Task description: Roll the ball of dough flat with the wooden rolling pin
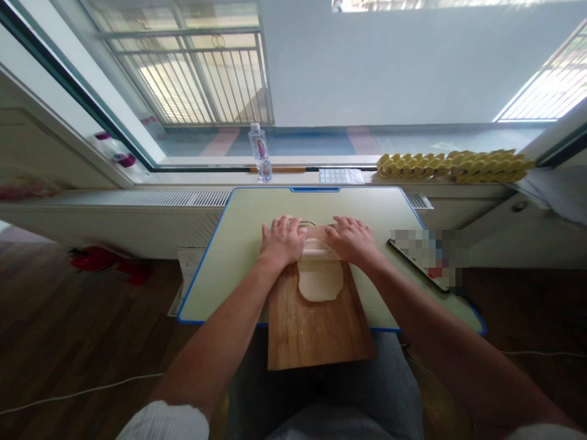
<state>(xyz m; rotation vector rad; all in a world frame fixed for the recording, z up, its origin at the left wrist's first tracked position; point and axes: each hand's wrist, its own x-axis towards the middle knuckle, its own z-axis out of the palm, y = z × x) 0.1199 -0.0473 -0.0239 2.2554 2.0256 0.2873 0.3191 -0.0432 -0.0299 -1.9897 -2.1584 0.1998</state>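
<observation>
A pale rolling pin (320, 253) lies crosswise over a flat sheet of dough (320, 282) on a wooden cutting board (321, 336). My left hand (283, 239) rests palm down over the pin's left end. Over its right end lies my right hand (353, 238). Both hands have their fingers stretched forward and somewhat spread, not wrapped around the pin. The pin's ends are hidden under my palms. The dough is rounded at its near edge; its far part shows behind the pin between my hands.
The board overhangs the near edge of a blue-rimmed folding table (243, 244). A phone or tablet (419, 263), partly blurred out, lies at the right. On the windowsill stand a clear bottle (260, 153) and yellow egg cartons (454, 166). A pale cable (82, 392) crosses the floor.
</observation>
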